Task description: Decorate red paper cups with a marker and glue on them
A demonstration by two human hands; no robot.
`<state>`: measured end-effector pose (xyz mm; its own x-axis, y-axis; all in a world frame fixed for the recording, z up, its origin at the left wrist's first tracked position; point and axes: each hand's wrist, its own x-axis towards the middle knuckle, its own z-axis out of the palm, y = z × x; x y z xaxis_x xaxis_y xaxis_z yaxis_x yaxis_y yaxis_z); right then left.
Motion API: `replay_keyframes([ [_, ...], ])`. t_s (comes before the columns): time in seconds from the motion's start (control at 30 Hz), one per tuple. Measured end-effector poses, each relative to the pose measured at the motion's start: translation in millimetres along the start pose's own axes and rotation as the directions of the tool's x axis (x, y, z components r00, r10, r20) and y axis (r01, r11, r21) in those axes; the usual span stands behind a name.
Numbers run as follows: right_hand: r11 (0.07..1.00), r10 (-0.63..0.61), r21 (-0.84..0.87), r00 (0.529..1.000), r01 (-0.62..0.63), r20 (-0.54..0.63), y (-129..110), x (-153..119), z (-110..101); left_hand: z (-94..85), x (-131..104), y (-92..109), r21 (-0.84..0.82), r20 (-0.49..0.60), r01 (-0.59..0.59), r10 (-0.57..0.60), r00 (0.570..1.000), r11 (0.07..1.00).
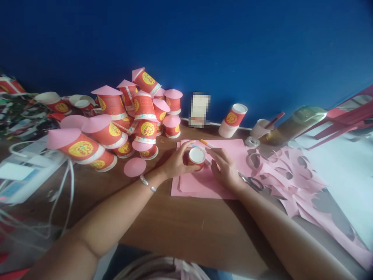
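My left hand is closed around a red paper cup, with thumb and fingers on opposite sides of it. The cup's white round end faces up. My right hand is just right of the cup, its fingers partly extended and its thumb apart from them. A small white object shows between the cup and that hand; its kind is unclear. Pink paper sheets lie stacked beneath both hands. Beyond my right fingers is an orange-and-white pen. Scissors lie beside my right wrist.
Red cup lanterns with pink cone tops are piled at left, near a pink paper disc. A stack of cups, a tape roll and a bottle stand behind. Pink paper scraps cover the right; white cables hang left.
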<state>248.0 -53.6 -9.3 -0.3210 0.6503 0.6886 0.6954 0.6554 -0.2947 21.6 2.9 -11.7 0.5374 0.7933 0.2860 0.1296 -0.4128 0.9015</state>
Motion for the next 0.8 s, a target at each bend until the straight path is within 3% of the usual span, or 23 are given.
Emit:
replay_keyframes([
  [0.23,0.975,0.138,0.173,0.990,-0.143,0.040,0.9,-0.1,3.6,1.1,-0.9,-2.2,0.032,-0.049,0.033,-0.031,0.998,0.999],
  [0.43,0.980,0.198,0.000,0.980,-0.198,0.030,5.9,-3.8,4.8,2.0,-2.3,1.2,0.012,-0.056,0.028,-0.028,0.998,1.000],
  [0.57,0.973,0.184,-0.143,0.983,-0.182,-0.001,6.5,-6.6,8.0,0.8,-2.0,-4.3,-0.028,-0.034,-0.072,0.071,0.997,0.997],
  [0.7,0.963,0.225,-0.148,0.974,-0.226,-0.024,7.4,-6.1,10.4,0.5,-1.5,-10.6,-0.030,-0.053,-0.154,0.153,0.987,0.988],
  [0.8,0.981,0.139,-0.131,0.990,-0.143,-0.038,8.0,-4.7,8.8,1.4,-2.7,-8.1,0.021,-0.048,-0.128,0.129,0.991,0.992],
])
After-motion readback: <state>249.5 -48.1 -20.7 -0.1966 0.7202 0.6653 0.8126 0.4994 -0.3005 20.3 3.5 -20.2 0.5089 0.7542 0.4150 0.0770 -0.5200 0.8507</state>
